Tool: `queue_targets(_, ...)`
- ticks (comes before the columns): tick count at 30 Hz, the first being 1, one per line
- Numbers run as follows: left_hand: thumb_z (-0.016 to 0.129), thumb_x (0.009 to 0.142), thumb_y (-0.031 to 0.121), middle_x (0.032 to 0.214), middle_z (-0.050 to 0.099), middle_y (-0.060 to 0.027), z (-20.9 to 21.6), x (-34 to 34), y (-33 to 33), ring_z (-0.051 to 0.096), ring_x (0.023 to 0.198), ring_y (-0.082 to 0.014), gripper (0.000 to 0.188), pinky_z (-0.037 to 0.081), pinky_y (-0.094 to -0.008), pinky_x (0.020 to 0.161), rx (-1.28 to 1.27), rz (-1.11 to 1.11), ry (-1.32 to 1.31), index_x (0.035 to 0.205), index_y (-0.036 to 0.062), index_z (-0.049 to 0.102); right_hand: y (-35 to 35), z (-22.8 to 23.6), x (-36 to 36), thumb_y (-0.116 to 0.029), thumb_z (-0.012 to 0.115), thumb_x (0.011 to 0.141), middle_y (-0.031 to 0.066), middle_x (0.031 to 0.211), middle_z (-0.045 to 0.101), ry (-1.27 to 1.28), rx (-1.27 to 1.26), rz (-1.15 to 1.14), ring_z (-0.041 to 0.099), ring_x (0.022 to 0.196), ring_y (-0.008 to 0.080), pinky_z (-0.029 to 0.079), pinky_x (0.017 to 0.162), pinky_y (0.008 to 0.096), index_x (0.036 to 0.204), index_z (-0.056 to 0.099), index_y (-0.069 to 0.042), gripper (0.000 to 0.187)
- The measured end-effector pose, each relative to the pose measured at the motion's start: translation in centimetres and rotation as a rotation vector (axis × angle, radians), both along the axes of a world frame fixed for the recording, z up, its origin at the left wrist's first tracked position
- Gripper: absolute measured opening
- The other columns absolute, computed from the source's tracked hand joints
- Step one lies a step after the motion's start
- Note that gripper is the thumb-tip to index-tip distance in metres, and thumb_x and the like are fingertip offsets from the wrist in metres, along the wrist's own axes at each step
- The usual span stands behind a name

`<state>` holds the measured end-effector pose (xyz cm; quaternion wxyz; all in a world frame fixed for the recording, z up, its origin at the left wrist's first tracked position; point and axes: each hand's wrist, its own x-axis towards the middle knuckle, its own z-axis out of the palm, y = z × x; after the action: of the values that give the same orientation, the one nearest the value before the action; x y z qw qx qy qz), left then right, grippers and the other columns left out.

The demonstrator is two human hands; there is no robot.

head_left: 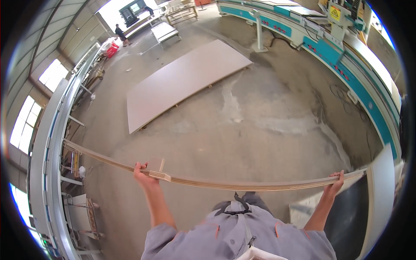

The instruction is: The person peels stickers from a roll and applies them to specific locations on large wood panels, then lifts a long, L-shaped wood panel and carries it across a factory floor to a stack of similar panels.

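Note:
A bundle of long, thin wooden strips (pixel 242 185) stretches across in front of my body, from the metal machine on the left to the leaning panel on the right. My left hand (pixel 147 174) is closed round the strips left of centre. Close beside its fingers, small pale wooden pieces (pixel 159 175) sit against the bundle; whether they are fixed to it I cannot tell. Well to the right, my right hand (pixel 335 181) grips the same bundle near its far end, fingers curled over the top edge.
A large pale board (pixel 186 84) lies low over the floor ahead, on supports. Along the left runs a long metal machine (pixel 54 138); a teal and white machine (pixel 323 50) curves along the right. A white panel (pixel 381 197) stands at lower right. Far off is a person (pixel 121 34) in dark clothes.

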<state>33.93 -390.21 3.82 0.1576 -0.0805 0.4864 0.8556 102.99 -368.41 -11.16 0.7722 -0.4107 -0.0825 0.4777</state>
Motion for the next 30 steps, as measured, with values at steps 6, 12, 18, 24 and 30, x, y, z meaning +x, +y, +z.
queue_targets(6,0.056,0.089,0.037,0.108,0.055,-0.0141,1.5,-1.8,16.5,0.059,0.1,-0.0309,0.047,0.051,-0.0471,0.088,0.281,0.176,0.11,0.121,0.0053,0.044,25.4,2.5,-10.3,-0.023,0.058,0.093,0.0004,0.065,0.049,-0.009,0.003,0.268,0.05,0.062,0.0133,0.044,0.059,0.027,0.074,0.05,-0.012,0.024)
queue_targets(12,0.053,0.088,0.042,0.106,0.062,-0.0135,-8.1,-7.2,37.2,0.065,0.085,-0.0241,0.046,0.056,-0.0357,0.071,0.21,0.167,-0.174,0.114,0.0042,0.05,46.6,1.1,-18.2,-0.02,0.058,0.092,0.001,0.071,0.054,0.013,-0.001,0.325,0.056,0.067,0.0144,0.05,0.063,0.0303,0.078,0.054,-0.009,0.018)
queue_targets(18,0.052,0.091,0.031,0.098,0.062,-0.0139,-8.7,-10.9,62.3,0.064,0.082,-0.0217,0.041,0.058,-0.0307,0.069,0.3,-0.009,-0.179,0.114,-0.0029,0.051,65.8,3.7,-19.7,-0.021,0.058,0.092,0.0017,0.072,0.055,0.016,0.005,0.243,0.056,0.068,0.0165,0.05,0.065,0.0311,0.079,0.053,-0.009,0.018)
queue_targets(24,0.049,0.093,0.035,0.096,0.064,-0.0133,0.2,-12.2,91.1,0.063,0.083,-0.0217,0.042,0.057,-0.0325,0.071,0.526,-0.168,-0.049,0.109,-0.0038,0.055,85.7,4.5,-19.5,-0.015,0.054,0.088,0.0028,0.074,0.053,0.065,0.136,0.083,0.054,0.072,0.0161,0.048,0.068,0.0303,0.079,0.051,-0.008,0.011)
queue_targets(30,0.05,0.09,0.047,0.075,0.056,-0.0066,-2.4,-15.3,113.3,0.055,0.065,-0.0208,0.041,0.045,-0.0326,0.055,0.439,-0.14,-0.029,0.09,0.0065,0.056,112.4,0.0,-26.1,-0.014,0.054,0.086,0.0021,0.072,0.051,0.125,0.181,0.161,0.052,0.07,0.0162,0.047,0.065,0.0306,0.076,0.051,-0.009,0.012)
